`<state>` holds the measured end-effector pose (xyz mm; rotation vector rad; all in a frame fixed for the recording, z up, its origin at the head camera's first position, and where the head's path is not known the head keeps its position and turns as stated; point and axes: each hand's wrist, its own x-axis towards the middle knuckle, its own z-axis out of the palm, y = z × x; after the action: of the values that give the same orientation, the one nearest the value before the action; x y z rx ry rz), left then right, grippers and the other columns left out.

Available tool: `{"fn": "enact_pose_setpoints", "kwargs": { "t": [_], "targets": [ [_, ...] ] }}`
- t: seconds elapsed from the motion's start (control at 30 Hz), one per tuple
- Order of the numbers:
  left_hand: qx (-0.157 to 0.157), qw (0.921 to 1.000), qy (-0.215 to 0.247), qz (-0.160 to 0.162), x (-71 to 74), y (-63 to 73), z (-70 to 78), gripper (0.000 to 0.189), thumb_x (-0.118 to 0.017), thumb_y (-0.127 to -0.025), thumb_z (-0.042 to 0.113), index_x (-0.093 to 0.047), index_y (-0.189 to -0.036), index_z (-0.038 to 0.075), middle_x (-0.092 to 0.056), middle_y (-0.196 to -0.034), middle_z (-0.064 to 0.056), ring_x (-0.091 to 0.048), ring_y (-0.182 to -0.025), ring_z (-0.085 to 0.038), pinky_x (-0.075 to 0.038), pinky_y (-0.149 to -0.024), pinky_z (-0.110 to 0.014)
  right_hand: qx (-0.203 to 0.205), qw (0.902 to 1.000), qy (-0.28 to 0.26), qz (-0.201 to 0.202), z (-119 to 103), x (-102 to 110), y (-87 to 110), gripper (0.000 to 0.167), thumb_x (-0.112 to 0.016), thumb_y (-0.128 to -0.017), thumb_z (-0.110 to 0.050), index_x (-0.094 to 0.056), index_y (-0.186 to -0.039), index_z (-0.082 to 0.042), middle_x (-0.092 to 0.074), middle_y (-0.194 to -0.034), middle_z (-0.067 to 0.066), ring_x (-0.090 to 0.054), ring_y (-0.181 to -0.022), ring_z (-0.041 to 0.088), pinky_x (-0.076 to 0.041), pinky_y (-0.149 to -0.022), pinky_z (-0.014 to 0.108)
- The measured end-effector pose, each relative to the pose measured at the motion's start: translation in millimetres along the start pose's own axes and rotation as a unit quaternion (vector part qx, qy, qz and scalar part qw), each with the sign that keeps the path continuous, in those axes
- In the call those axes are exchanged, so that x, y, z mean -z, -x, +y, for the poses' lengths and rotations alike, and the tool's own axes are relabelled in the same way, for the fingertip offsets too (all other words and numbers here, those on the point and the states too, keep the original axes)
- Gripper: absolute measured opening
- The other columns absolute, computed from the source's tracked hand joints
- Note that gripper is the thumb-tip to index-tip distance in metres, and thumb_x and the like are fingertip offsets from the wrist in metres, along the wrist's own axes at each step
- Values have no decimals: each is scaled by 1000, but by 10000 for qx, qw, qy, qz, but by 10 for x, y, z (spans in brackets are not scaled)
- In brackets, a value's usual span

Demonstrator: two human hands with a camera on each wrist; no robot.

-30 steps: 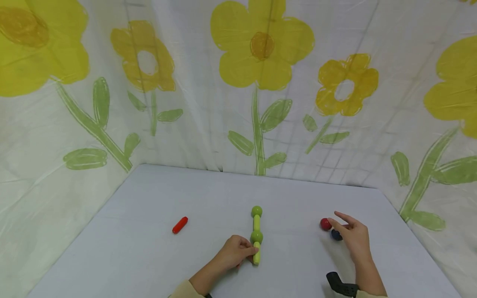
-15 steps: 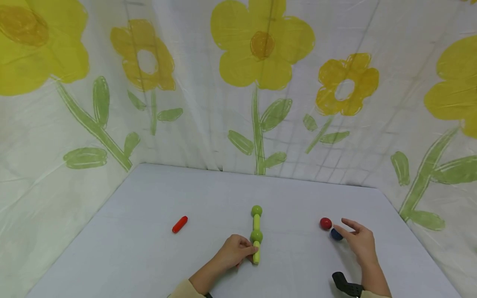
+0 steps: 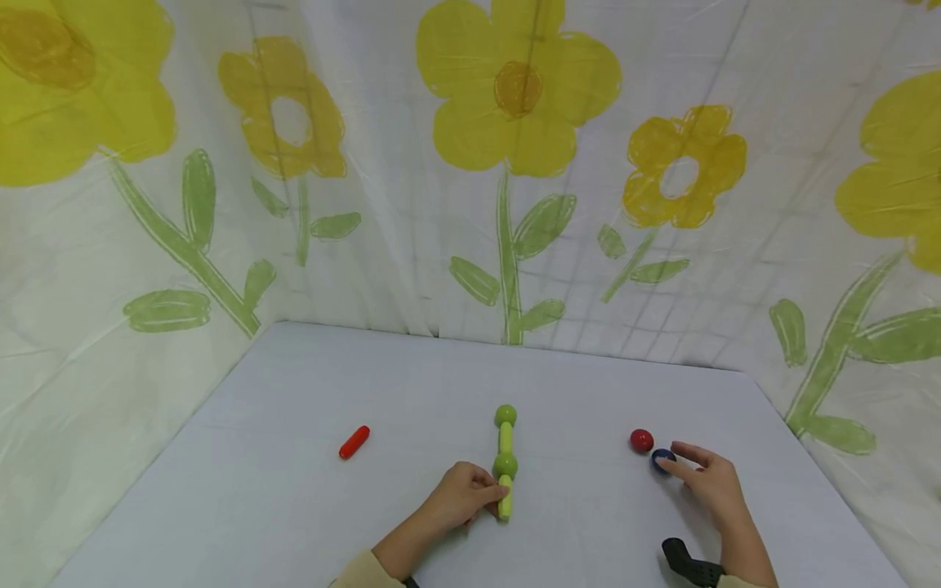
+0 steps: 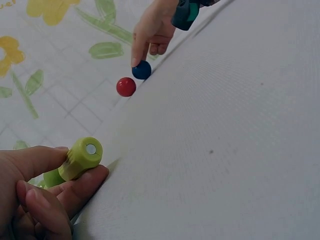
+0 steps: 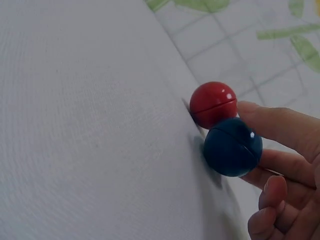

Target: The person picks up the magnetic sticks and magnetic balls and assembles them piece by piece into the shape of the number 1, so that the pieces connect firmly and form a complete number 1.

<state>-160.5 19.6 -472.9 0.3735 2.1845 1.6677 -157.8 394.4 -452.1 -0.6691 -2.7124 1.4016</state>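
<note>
My left hand (image 3: 463,495) pinches a yellow-green magnetic rod (image 3: 505,500) between thumb and finger. A round silver disc shows in its near end in the left wrist view. The rod lines up with a green ball (image 3: 505,465), a second yellow-green rod (image 3: 506,438) and another green ball (image 3: 506,415) farther back. At the right, my right hand (image 3: 713,485) has thumb and finger around a dark blue ball (image 5: 233,147), which sits low at the table surface. A red ball (image 5: 213,105) lies right beside it, outside the grasp.
A short red rod (image 3: 354,442) lies on the left part of the white table (image 3: 265,498). Behind the table hangs a white curtain (image 3: 390,245) printed with yellow flowers. A black band (image 3: 691,563) is on the right wrist.
My right hand has drawn away from the red ball, nearer and to the right, and now has its fingertips around the blue ball. The left hand stays on the rod.
</note>
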Motion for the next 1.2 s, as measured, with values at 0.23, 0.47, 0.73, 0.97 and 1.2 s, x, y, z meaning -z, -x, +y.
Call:
{"fn": "enact_pose_setpoints", "kwargs": {
  "t": [0.23,0.47,0.73,0.97,1.2],
  "targets": [
    [26,10000,-14,-7,-7,-6,-12,17,-70,-89,16,-68,-84,0,-69,-66,-4,-35,-37,-3,-30,-37,-15,239,9993,224,-154,24,-16,-4,77,-75,-84,-38,-45,-136,12,-39,-141,34,-34,-127,49,-34,-102,58],
    [32,10000,-31,-23,-8,-6,-14,17,-70,-89,16,-68,-84,0,-69,-66,-3,-35,-37,-2,-30,-37,-15,339,9986,381,-136,42,-26,-24,71,-76,-84,-34,-50,-131,11,-43,-137,34,-42,-118,48,-44,-92,52],
    [-8,10000,18,-1,-21,-10,-25,16,-70,-89,15,-68,-83,0,-69,-66,-4,-35,-36,-2,-29,-36,-15,359,9986,313,-228,64,-16,-30,67,-76,-84,-34,-53,-129,10,-45,-135,34,-43,-118,46,-46,-91,50],
    [17,10000,2,7,-21,-19,-14,15,-70,-89,15,-68,-82,1,-68,-65,-3,-34,-36,-2,-30,-36,-15,375,9989,209,-203,89,-11,-38,65,-77,-84,-32,-53,-128,10,-47,-133,33,-48,-109,41,-48,-68,24],
    [-7,10000,4,9,-11,-12,-16,16,-70,-89,15,-68,-83,1,-68,-66,-3,-34,-37,-2,-29,-37,-15,249,9996,-53,113,152,-73,-45,67,-77,-83,-35,-53,-128,9,-48,-131,33,-54,-95,29,-49,-64,22]
  ]
}}
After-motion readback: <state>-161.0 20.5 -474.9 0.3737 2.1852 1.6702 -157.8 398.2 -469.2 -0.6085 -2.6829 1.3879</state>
